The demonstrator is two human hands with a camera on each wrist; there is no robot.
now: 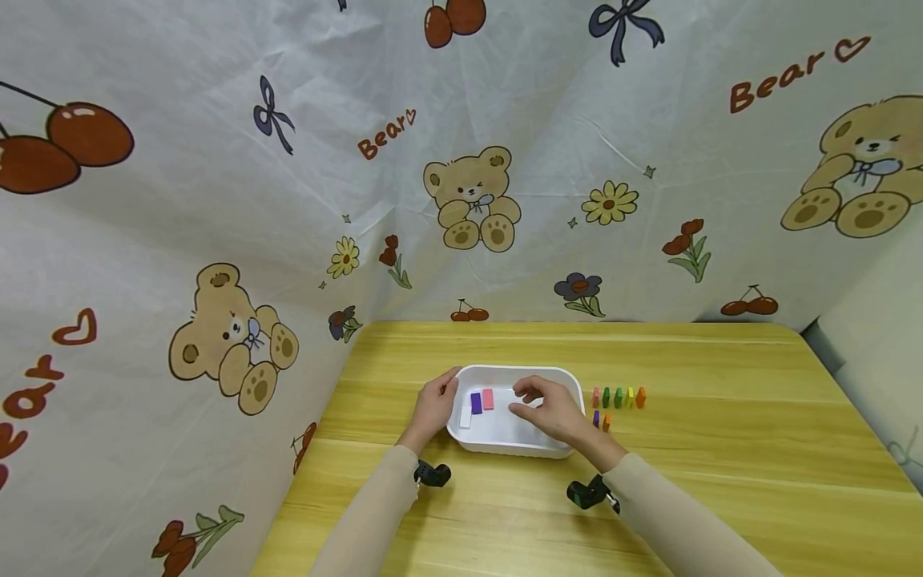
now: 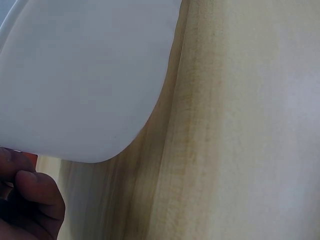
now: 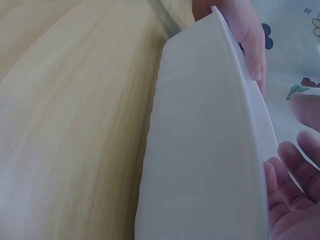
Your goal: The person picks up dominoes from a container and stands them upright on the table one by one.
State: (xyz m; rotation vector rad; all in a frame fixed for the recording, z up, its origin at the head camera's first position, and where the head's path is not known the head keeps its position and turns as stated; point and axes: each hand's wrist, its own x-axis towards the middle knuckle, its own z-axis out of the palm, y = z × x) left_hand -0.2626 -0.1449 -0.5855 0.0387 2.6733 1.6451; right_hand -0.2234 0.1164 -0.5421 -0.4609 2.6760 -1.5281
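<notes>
"What are your hands doing?"

"My left hand (image 1: pixel 435 403) grips the left rim of a white tray (image 1: pixel 512 451), I think to stop it sliding. My right hand (image 1: pixel 551 410) hovers over the tray's right half, thumb and fingers bent but apart; I see nothing between them."

"Where is the tray, and what's in it?"

"Towards the counter's back left corner. In its left half a white block (image 1: pixel 465 417), a purple block (image 1: pixel 476 403) and a pink block (image 1: pixel 488 399) lie close together, flat as far as I can tell."

"And outside it?"

"Just right of the tray, small blocks stand upright: a row of five (image 1: pixel 618 397), pink, two greens, yellow and orange, and a purple and orange pair (image 1: pixel 606 422) nearer the front edge. The gaps probably make each easy to pinch singly."

"The surface, the room?"

"The counter (image 1: pixel 728 417) is yellowish wood grain. Beyond its back and left edges hangs a pale cloth (image 1: pixel 360 48) printed with bears, cherries, flowers and bows."
</notes>
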